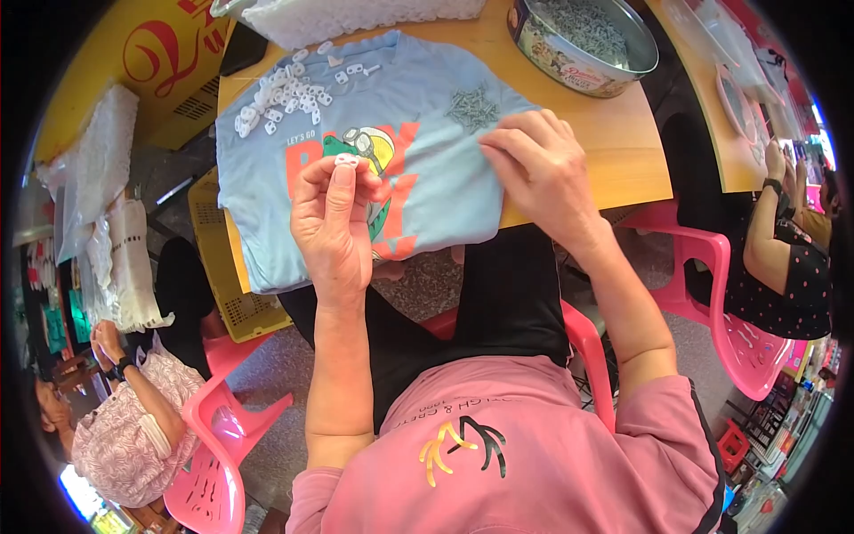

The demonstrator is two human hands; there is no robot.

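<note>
My left hand (334, 214) is raised over the light blue T-shirt (445, 191) spread on the table. Thumb and fingers pinch a small white plastic piece (346, 160) with holes in it. My right hand (547, 169) hovers at the shirt's right side, fingers bent and tips drawn together. Whatever is between those fingertips, if anything, is too small to make out. Just beyond it lies a pile of small grey screws or plugs (473, 108). Many more white plastic pieces (285, 93) are heaped on the shirt's far left, with a few (351, 71) lying apart.
A round tin (583, 76) full of similar grey pieces stands at the table's (623, 142) far right. Clear bubbly plastic packaging (356, 16) lies along the far edge. A yellow crate (227, 258) sits below left. People sit on pink chairs (218, 436) at both sides.
</note>
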